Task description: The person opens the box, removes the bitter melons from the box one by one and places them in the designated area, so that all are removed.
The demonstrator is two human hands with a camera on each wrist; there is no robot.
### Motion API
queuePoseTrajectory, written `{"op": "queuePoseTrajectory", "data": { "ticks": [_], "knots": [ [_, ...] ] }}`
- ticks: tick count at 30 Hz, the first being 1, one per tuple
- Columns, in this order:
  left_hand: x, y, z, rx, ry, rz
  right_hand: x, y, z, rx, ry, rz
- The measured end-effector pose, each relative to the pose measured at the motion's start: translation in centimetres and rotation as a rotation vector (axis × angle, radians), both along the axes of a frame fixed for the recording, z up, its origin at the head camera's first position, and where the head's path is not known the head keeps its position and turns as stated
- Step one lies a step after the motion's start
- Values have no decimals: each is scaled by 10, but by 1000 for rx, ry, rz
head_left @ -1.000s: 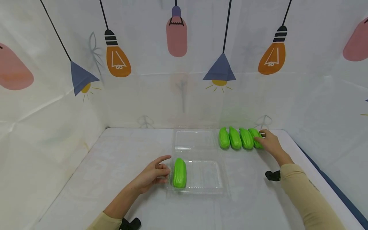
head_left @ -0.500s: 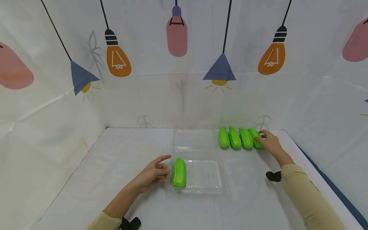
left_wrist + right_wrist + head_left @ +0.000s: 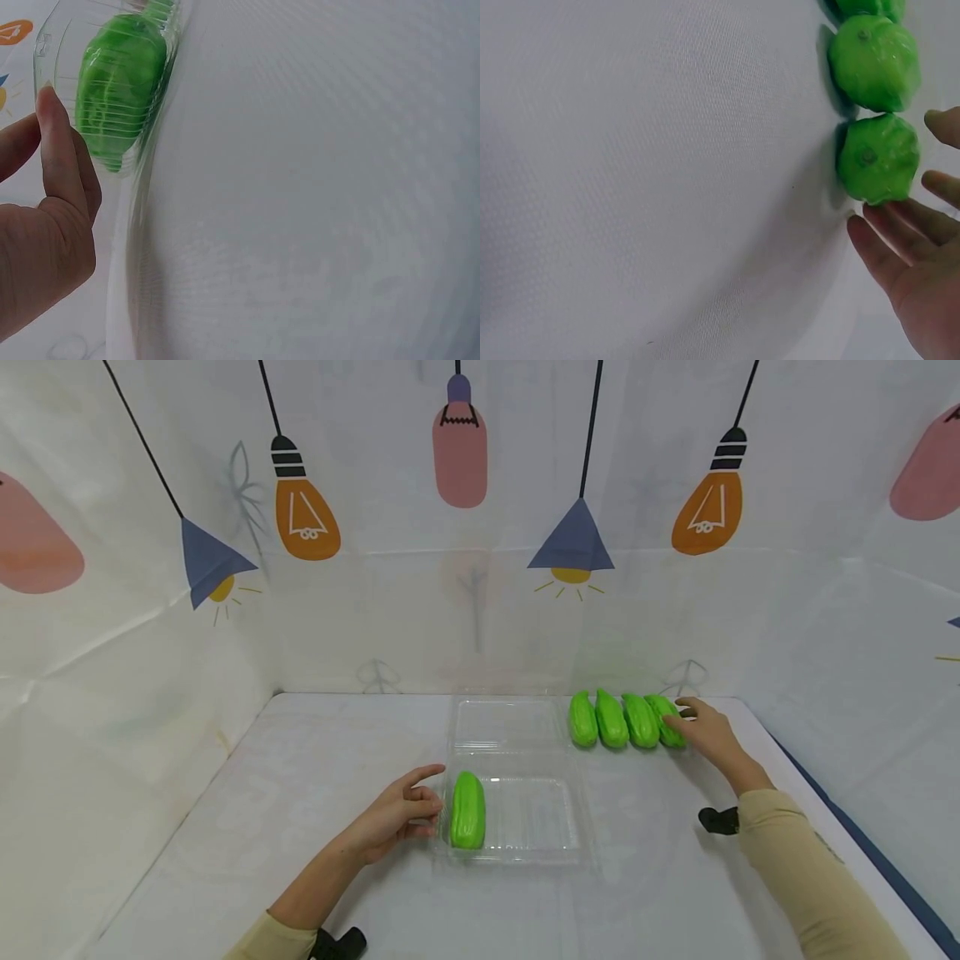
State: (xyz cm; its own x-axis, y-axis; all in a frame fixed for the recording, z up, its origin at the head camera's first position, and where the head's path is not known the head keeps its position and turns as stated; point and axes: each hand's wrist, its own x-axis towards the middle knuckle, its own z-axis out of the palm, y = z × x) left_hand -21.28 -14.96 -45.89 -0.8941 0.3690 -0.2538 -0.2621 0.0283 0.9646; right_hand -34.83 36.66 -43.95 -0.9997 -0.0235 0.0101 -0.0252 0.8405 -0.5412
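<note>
A glossy green, ridged, elongated gourd (image 3: 468, 811) lies along the left side of a clear plastic box (image 3: 529, 814) with its lid laid back. My left hand (image 3: 401, 814) pinches the box's left rim, index finger stretched along it. The left wrist view has its fingertips at the rim beside the gourd (image 3: 120, 82). Several like gourds stand in a row at the back right. At the rightmost gourd (image 3: 664, 723) is my right hand (image 3: 705, 732). In the right wrist view its lower fingers (image 3: 896, 236) touch that gourd's side, while another fingertip stays apart from it.
A white table (image 3: 345, 727) carries everything, its back edge meeting a white cloth wall (image 3: 390, 610) printed with lamps. The box's lid (image 3: 510, 725) extends behind it, close to the leftmost gourd (image 3: 583, 720). A dark blue edge runs along the table's right side.
My right forearm has shifted slightly to the right, while the hand stays at the rightmost gourd. The left hand, box and gourds stay in place.
</note>
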Motion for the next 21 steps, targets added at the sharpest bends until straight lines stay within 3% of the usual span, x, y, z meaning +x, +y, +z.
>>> {"op": "queuePoseTrajectory", "data": {
  "ticks": [21],
  "knots": [
    [0,0,0,5,7,-7,7,-5,12,-33,169,53]
  ]
}}
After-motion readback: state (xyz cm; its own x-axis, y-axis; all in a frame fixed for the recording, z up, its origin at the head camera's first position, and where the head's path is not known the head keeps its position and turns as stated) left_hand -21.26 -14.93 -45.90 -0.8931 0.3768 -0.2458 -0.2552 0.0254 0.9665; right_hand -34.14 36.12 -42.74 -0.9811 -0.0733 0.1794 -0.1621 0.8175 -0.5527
